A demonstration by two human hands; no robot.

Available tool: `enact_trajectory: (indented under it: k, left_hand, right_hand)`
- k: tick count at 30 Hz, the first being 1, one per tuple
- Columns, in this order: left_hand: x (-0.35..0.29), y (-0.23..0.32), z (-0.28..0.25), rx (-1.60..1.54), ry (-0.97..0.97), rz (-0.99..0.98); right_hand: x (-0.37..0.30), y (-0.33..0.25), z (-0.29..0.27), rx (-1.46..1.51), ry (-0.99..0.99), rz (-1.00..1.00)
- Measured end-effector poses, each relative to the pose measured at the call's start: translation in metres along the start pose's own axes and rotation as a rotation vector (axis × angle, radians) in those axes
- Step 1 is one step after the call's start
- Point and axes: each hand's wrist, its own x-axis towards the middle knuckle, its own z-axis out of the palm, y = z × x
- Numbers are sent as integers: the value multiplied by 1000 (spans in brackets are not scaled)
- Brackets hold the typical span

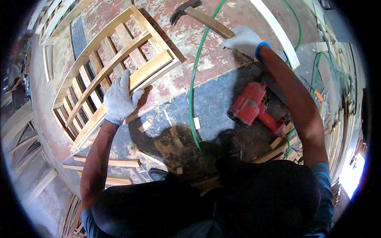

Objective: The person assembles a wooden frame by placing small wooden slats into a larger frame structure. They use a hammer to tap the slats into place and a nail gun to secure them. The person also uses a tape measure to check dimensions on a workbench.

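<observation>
A slatted wooden pallet point(112, 58) of pale boards lies on the floor at the left. My left hand point(119, 100), in a white knit glove, grips its near side rail, thumb spread out beside the wood. At the upper right my right hand point(245, 41), gloved with a blue cuff, is closed around the end of a wooden hammer handle. The claw hammer point(209, 22) points away to the upper left, its dark head apart from the pallet. A red air nail gun point(249, 104) lies on the floor below my right forearm.
A green air hose point(194, 75) crosses the floor between pallet and nail gun. Loose wood strips point(115, 162) lie near my feet. A long pale board point(278, 27) rests at the upper right. More timber point(344, 131) is stacked along the right, and another slatted piece point(59, 20) stands at the far left.
</observation>
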Motion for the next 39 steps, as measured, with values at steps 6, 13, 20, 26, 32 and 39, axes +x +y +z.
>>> enact_trajectory:
  k: [6,13,20,26,32,39]
  left_hand:
    - [0,1,-1,44,-46,-41]
    - [0,3,-3,26,-48,-37]
    - [-6,1,4,-9,-31,-29]
    - [-7,-7,5,55,-18,-37]
    - [2,5,4,-12,-49,-39]
    - [1,10,-7,-129,31,-5]
  right_hand:
    - [-120,-38,20,887,-364,95]
    - [-162,-64,82,681,-100,181]
    - [-170,-70,86,661,-185,138]
    - [-163,-81,77,629,-267,275]
    - [-164,-55,124,714,-177,28]
    - [-159,-34,119,667,-210,302]
